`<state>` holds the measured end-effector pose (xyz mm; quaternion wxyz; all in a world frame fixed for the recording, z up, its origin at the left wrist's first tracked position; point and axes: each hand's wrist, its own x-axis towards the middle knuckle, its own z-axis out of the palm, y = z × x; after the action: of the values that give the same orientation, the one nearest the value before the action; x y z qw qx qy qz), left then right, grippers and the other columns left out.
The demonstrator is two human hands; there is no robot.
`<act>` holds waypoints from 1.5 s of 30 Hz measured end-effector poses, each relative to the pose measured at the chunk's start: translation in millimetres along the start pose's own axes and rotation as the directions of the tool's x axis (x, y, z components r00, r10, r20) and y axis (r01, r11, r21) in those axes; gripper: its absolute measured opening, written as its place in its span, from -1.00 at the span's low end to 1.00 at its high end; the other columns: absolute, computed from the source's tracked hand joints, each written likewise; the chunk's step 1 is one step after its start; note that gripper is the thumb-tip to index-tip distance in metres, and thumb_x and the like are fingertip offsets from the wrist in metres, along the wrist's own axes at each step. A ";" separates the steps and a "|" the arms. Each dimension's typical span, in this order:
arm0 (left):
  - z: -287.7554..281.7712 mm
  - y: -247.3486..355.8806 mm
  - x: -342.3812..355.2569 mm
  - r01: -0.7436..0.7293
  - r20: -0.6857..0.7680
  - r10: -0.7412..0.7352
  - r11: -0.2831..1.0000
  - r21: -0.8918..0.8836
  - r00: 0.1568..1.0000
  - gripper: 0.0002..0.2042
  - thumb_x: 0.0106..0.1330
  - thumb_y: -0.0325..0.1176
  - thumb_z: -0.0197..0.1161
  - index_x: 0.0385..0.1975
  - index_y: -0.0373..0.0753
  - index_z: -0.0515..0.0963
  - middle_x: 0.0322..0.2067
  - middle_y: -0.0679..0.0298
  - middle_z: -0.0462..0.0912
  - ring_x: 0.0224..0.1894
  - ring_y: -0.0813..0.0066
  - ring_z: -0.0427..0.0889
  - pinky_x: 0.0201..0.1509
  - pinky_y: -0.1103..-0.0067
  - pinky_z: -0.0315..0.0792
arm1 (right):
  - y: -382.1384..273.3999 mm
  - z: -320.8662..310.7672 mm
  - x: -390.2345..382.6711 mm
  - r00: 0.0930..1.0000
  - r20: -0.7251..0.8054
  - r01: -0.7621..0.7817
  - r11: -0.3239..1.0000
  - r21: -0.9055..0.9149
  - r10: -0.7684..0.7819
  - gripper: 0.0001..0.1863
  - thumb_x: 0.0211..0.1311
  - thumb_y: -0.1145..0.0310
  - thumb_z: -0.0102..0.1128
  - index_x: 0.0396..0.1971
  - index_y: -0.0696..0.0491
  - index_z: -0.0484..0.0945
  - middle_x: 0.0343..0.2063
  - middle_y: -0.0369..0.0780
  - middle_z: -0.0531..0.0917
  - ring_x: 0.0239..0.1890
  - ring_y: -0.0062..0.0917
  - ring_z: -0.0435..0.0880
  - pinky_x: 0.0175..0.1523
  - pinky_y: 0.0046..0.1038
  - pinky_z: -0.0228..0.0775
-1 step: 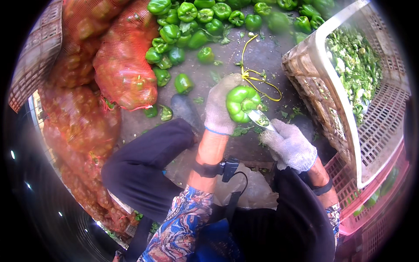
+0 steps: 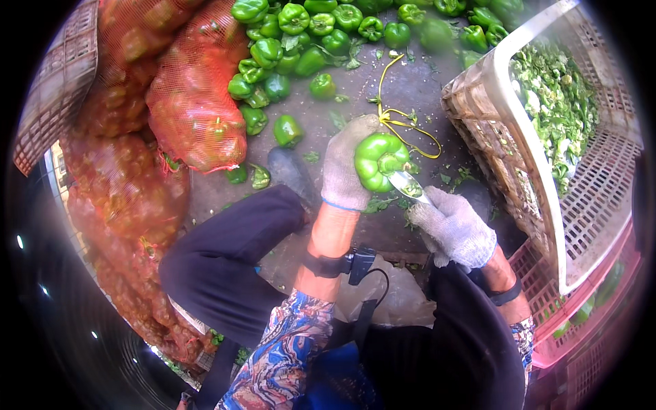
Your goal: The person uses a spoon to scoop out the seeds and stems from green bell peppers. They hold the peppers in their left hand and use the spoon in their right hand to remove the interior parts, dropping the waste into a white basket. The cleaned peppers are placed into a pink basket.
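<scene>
My left hand (image 2: 346, 164), in a pale knit glove, grips a green bell pepper (image 2: 374, 158) from its left side, with the stem end turned toward my right hand. In my gloved right hand (image 2: 456, 225) is a knife (image 2: 411, 186) with a short, pale blade. Its tip touches the pepper beside the stem, and bits of green cling to the blade. The knife's handle is hidden inside my fingers. Beyond the pepper, a knotted yellow cord (image 2: 387, 109) lies on the floor.
Many green peppers (image 2: 321, 24) are heaped at the far side. Red mesh sacks (image 2: 195, 102) full of produce line the left. On the right, a tilted white crate (image 2: 502, 89) holds green trimmings (image 2: 557, 102), above a pink crate (image 2: 547, 348). My bent knees flank my arms.
</scene>
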<state>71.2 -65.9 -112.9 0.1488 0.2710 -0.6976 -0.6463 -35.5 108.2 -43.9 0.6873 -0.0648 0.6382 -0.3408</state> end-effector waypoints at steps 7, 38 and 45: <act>-4.8 -14.7 -3.8 -0.067 -0.069 0.065 0.997 -0.041 0.996 -0.80 0.32 -0.46 0.26 -0.10 -0.31 0.57 -0.21 0.20 0.70 -0.25 0.46 0.69 -0.18 0.55 0.62 | 11.6 3.0 11.5 0.939 -0.054 0.295 0.875 -0.384 -0.341 -0.68 0.44 0.12 0.21 -0.31 0.09 0.49 -0.71 -0.20 0.53 -0.70 -0.40 0.58 -0.55 -0.34 0.40; 26.1 88.2 21.5 -0.365 0.463 0.167 0.849 0.381 0.871 -0.22 -0.29 -0.34 0.70 0.09 -0.21 0.52 -0.05 0.21 0.66 -0.06 0.45 0.71 0.06 0.49 0.58 | 14.8 -46.6 -53.2 0.996 -0.037 0.086 0.992 0.097 -0.083 -0.64 0.44 0.08 0.19 -0.16 0.13 0.61 -0.62 -0.30 0.55 -0.69 -0.65 0.51 -0.60 -0.54 0.38; 27.7 90.0 22.6 -0.205 0.524 0.087 0.964 0.172 0.847 -0.21 -0.32 -0.34 0.70 0.07 -0.24 0.51 -0.09 0.24 0.69 -0.06 0.49 0.70 0.06 0.50 0.57 | 32.4 -41.6 -56.6 0.916 -0.145 0.329 0.908 -0.259 -0.373 -0.57 0.37 0.03 0.27 -0.24 0.17 0.54 -0.54 0.03 0.64 -0.53 -0.12 0.67 -0.37 -0.17 0.51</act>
<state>20.8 -54.4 -31.0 -0.0239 0.0503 -0.7981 -0.6000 -58.7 178.5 -21.2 0.5379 -0.2249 0.7138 -0.3879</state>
